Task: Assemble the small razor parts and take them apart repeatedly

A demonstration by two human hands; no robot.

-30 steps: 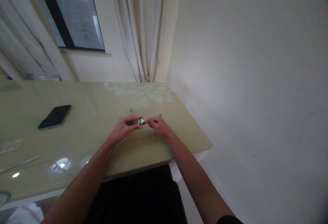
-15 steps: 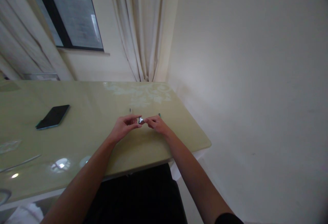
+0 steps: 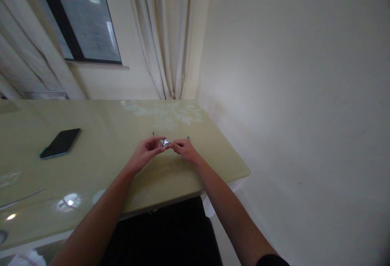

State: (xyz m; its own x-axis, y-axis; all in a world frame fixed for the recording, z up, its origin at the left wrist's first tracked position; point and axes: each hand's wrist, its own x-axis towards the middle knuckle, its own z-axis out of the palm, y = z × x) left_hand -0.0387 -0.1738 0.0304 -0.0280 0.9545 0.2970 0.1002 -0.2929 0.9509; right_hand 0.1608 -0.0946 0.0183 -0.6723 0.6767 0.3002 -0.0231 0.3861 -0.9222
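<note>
Table [image 3: 106, 120]: yellowish green, glossy, pale floral pattern toward the back, rounded corner at right.
Left side: black slab [image 3: 61, 143], flat and slanted; nearer, a thin cord [image 3: 22, 200].
Middle: small grey item [image 3: 154, 134]; right of it, apart, small dark item [image 3: 188, 138].

No readable lettering, numbers, brands or signs anywhere in view.

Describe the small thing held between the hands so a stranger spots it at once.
Start at the glossy yellowish table, toward its end beside the right wall. There, between the left hand and right hand, is a tiny piece. Its bright silvery glint sets it apart from the flat black slab farther left.
</note>
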